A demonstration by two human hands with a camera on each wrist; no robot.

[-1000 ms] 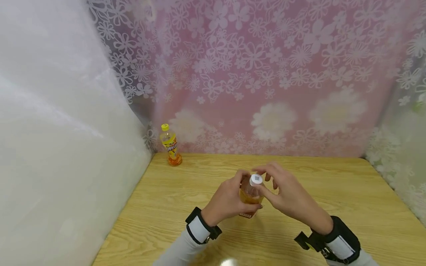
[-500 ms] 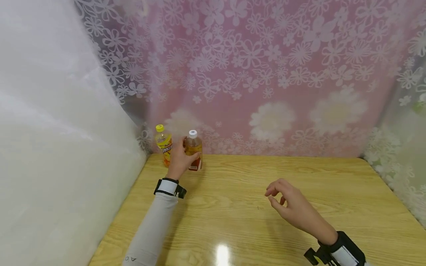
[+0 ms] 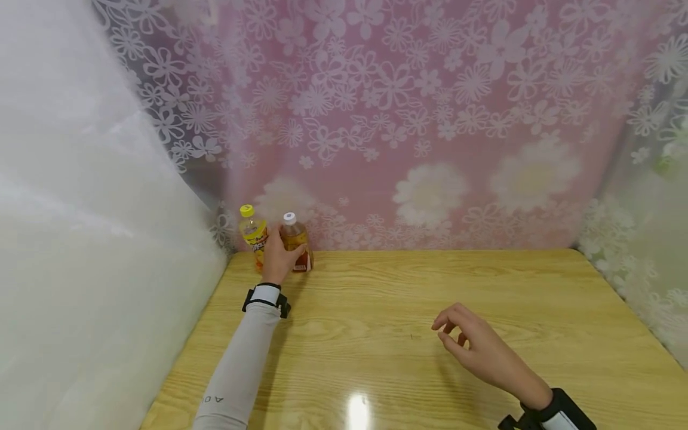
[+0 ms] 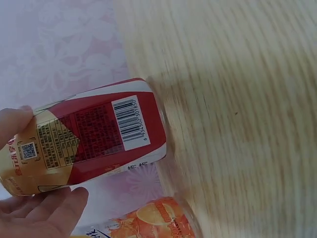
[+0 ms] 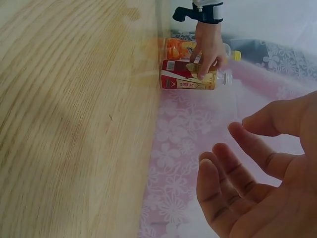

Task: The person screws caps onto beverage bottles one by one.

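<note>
A drink bottle with a white cap and red-and-gold label point(image 3: 294, 237) stands upright near the table's back left. My left hand point(image 3: 278, 261) holds it from the left side. In the left wrist view, the thumb point(image 4: 14, 123) lies along one side of the bottle and the fingers point(image 4: 52, 210) along the other; the bottle's base meets the table. Just left of that hand is a bottle with a yellow cap point(image 3: 251, 227), partly hidden behind the hand. Over the front right of the table, my right hand point(image 3: 481, 349) hangs with loosely curled fingers and holds nothing.
The wood-grain table point(image 3: 376, 298) runs up to a pink flowered curtain point(image 3: 371, 119) at the back. Whitish sheets hang at both sides, the left sheet point(image 3: 97, 251) close to the bottles. Light reflects off the table's front middle.
My left hand has carried the white-capped bottle from the table's middle to the back left, beside the yellow-capped one. The right hand has come away from its cap and drawn slightly back.
</note>
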